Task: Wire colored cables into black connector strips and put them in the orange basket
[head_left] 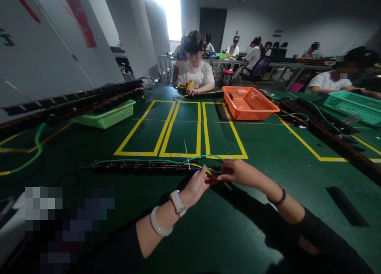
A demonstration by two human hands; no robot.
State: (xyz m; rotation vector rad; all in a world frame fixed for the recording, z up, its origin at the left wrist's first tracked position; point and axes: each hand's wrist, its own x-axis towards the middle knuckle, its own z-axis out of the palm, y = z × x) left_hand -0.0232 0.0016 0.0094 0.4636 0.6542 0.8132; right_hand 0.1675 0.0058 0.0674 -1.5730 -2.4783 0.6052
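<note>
Right at the end of the long dark strip [139,166], on the near side of the green table [208,238], with both hands on the loose wires! Cradling the wire bundle [195,168] from below with the left hand [196,183], thumb uppermost; pinching farther along, toward the free ends, with the right hand [235,171] (impossible to tell exactly which strands under those fingertips). Nearer the strip with the left, no question. Leftward of both grips for the strip, lying flat, long axis running sideways across the view. Rightward for the wires, straight into the hands, then slanting toward the wearer with the yellow wire [212,173], down to a ring terminal [229,188] just below the right hand. Skirting the strip's far edge with the green wire [205,156], then arching over to the right fingertips. And near the left thumb, a white cable tie [187,155], poking up, tilting leftward.
</note>
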